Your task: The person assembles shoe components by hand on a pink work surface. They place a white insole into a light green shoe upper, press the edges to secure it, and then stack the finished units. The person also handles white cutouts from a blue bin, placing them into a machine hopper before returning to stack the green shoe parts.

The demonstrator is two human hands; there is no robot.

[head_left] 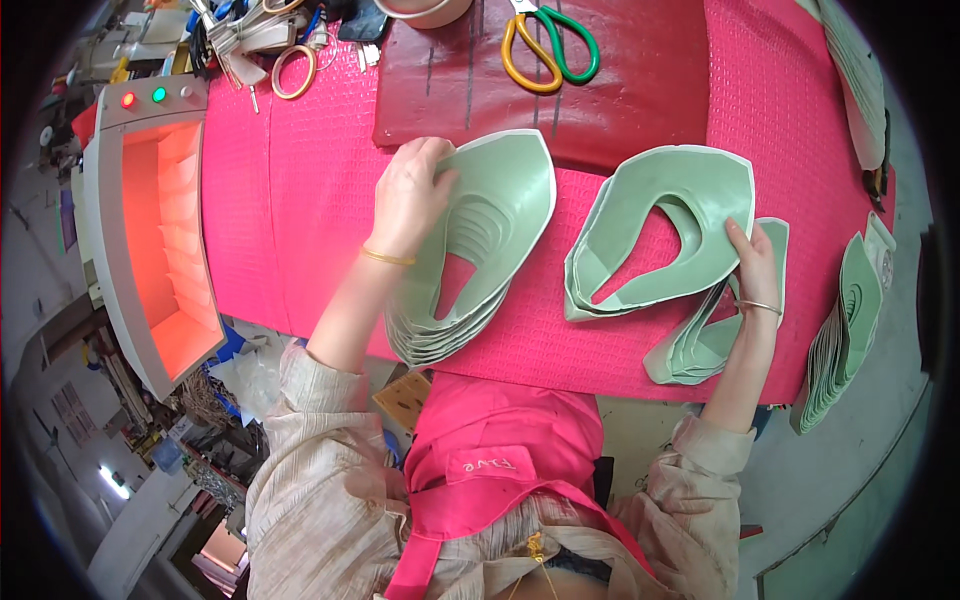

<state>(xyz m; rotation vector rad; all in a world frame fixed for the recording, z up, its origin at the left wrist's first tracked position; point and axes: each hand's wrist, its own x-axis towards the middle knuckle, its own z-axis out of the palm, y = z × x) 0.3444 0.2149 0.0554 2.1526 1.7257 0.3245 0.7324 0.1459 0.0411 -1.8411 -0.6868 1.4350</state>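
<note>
My left hand (410, 195) pinches the upper left edge of a stack of pale green shoe uppers (515, 185), nested one inside another. Its thumb lies on the inner face and the fingers curl at the rim. Beside that stack, my right hand (757, 262) grips the right edge of a smaller group of green shoe uppers (640, 185), thumb on top. The fingers beneath are mostly hidden. Partly under this group and my right wrist lies another set of green uppers (680, 355), at the table's front edge.
A red padded mat (450, 90) carries scissors (550, 50) with yellow and green handles and a bowl (425, 10). At left stands a glowing heater box (160, 230); a tape roll (293, 72) lies nearby. More stacked uppers (845, 330) hang beyond the pink table's (280, 220) right edge.
</note>
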